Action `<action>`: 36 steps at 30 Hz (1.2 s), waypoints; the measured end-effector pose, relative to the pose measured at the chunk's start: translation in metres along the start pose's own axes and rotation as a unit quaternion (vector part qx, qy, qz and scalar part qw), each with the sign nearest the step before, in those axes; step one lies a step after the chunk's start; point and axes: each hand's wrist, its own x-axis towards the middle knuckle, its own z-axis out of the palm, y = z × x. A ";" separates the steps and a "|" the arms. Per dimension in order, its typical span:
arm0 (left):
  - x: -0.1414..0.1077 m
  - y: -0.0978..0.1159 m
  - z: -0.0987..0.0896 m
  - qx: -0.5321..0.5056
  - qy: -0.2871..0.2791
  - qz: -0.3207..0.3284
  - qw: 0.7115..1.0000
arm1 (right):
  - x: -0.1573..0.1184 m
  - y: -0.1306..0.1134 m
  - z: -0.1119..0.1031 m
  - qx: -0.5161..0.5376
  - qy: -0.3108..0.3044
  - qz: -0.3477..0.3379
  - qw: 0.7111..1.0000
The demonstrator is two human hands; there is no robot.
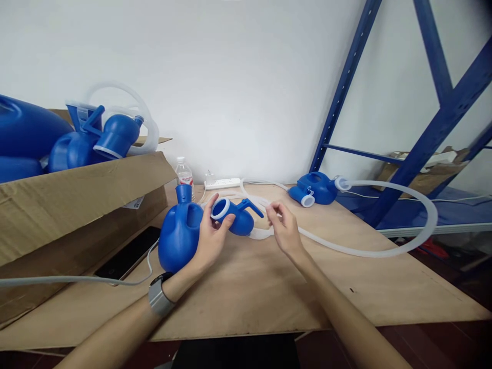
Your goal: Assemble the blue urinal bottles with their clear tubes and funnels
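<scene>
My left hand [215,230] grips a small blue plastic cup [239,219] with a white rim around its mouth and a blue arm sticking out at the side. The mouth tilts up to the left. Close to the tip of that arm, my right hand [283,225] has its fingers curled together; whatever they pinch, if anything, is hidden. A translucent hose [349,248] runs from the cup's far end, passes by the right hand and loops to the right. Beside my left wrist stands a blue jug [179,238] with a handle and an uncapped neck.
At left, a cardboard box [88,205] holds several blue jugs and hoses. A phone [128,253] with a cable lies by it. Behind are a water bottle [185,177] and power strip [225,183]. Another blue jug [319,187] sits near the blue rack [407,174].
</scene>
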 end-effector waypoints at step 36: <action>-0.011 -0.002 0.007 -0.016 0.031 -0.003 0.999 | -0.017 0.074 0.034 -0.347 -0.142 -0.207 0.904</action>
